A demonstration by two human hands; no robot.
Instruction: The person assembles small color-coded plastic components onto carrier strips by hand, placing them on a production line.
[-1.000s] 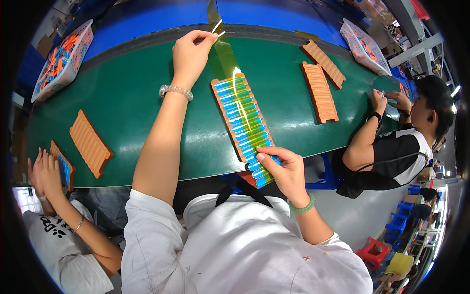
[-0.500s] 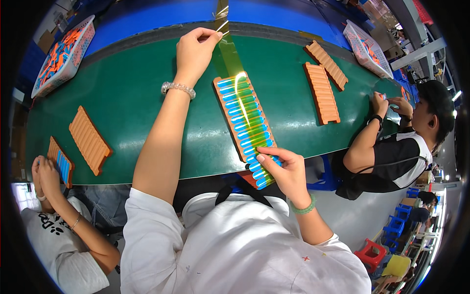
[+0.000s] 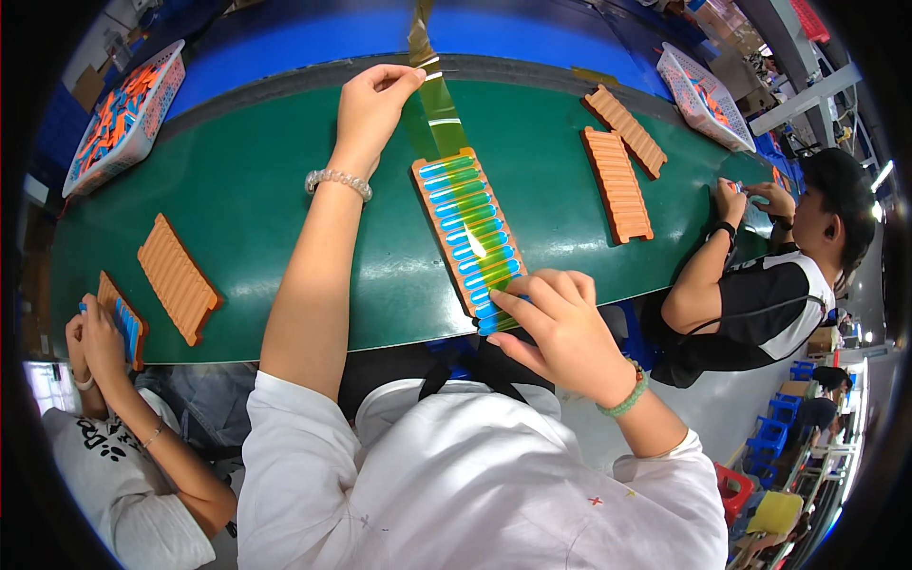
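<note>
A translucent yellow tape (image 3: 440,112) runs from the far side onto a row of blue cylinders (image 3: 463,211), which lie side by side in an orange-brown grooved tray (image 3: 426,180). My left hand (image 3: 372,112) is closed in a pinch on the tape's left edge beyond the tray's far end. Above that pinch the tape is creased and shiny. My right hand (image 3: 560,328) is at the row's near end, index fingertip on the taped cylinders, thumb at the last one. Its other fingers are curled, and their undersides are hidden.
Two grooved trays (image 3: 617,185) lie right, one (image 3: 179,275) left on the green table (image 3: 294,199). White baskets of orange and blue pieces (image 3: 152,119) (image 3: 708,109) stand at both far corners. Co-workers sit either side; the left one's hands (image 3: 95,337) are at a partly filled tray (image 3: 123,323).
My right hand has shifted from the row's right edge to its near end, thumb and index wider apart. Fewer cylinders stick out past the tray's near end. My left hand keeps its pinch.
</note>
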